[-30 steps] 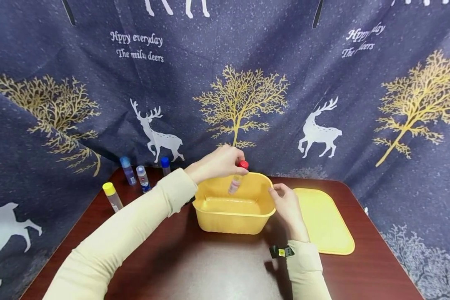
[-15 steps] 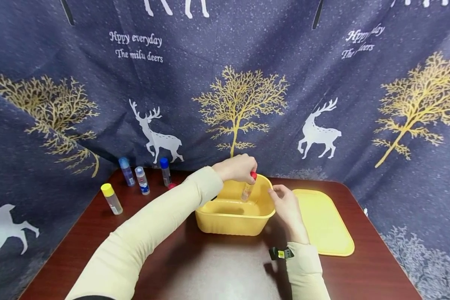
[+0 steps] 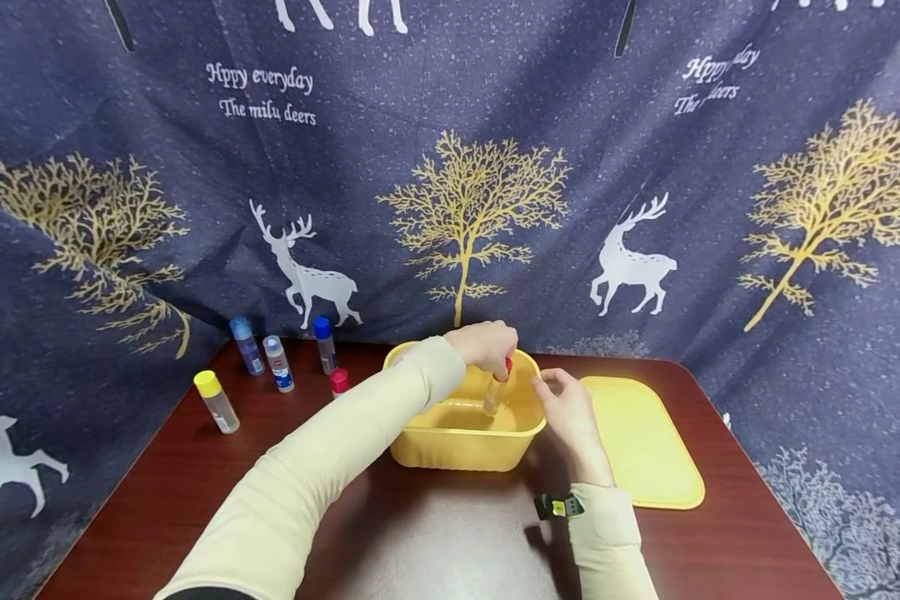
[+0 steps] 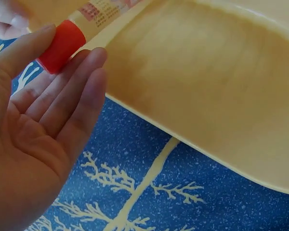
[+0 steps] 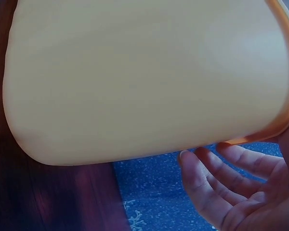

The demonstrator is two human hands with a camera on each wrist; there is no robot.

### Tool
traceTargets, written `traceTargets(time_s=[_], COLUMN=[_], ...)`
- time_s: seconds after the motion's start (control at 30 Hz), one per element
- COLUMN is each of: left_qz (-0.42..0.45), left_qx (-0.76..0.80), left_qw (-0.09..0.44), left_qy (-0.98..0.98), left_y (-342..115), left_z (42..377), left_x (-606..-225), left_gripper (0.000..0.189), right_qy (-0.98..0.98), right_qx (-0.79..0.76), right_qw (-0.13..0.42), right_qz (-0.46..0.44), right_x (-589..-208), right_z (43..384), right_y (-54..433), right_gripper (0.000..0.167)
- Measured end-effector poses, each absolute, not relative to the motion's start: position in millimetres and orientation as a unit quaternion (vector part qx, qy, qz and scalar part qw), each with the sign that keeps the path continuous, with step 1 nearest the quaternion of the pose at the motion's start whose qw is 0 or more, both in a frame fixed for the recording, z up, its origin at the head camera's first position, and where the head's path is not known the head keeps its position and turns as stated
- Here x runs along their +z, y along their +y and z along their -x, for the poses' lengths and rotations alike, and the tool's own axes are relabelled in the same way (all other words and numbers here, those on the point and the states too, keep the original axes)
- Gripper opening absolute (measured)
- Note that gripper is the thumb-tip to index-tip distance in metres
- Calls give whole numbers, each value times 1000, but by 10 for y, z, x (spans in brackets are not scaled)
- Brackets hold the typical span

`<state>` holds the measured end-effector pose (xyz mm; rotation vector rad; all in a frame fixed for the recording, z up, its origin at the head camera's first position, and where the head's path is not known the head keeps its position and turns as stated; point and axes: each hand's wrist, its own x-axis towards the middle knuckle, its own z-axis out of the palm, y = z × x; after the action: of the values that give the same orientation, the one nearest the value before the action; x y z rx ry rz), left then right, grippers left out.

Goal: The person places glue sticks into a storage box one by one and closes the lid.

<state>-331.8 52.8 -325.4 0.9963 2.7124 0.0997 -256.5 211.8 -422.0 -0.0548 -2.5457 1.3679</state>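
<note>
Red-capped bottle point(image 3: 494, 397) — in left hand point(image 3: 486, 343)

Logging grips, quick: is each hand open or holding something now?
Left hand: holding a red-capped tube.
Right hand: holding the yellow bin at its rim.

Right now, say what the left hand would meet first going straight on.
The left hand points down; its red-capped tube would probably meet the floor of the yellow box first; depth is unclear.

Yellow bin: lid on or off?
Off. The yellow lid lies on the table, right of the bin, whose open top shows its inner walls.
</note>
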Motion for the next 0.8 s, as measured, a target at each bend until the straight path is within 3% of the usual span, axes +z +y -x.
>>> traceTargets(time_s=[0.8], left_qz=[-307], left_qx=[50], left_qw=[142], left_qy=[940], left_y=[694], left_z=[3201], left_x=[-3412], left_gripper=[17], right_qy=[-867], right_qx=[483], right_qw=[121], right_qz=[24], right_x=[-4220], right_z=[2552], right_y=[2102], right_gripper=[24])
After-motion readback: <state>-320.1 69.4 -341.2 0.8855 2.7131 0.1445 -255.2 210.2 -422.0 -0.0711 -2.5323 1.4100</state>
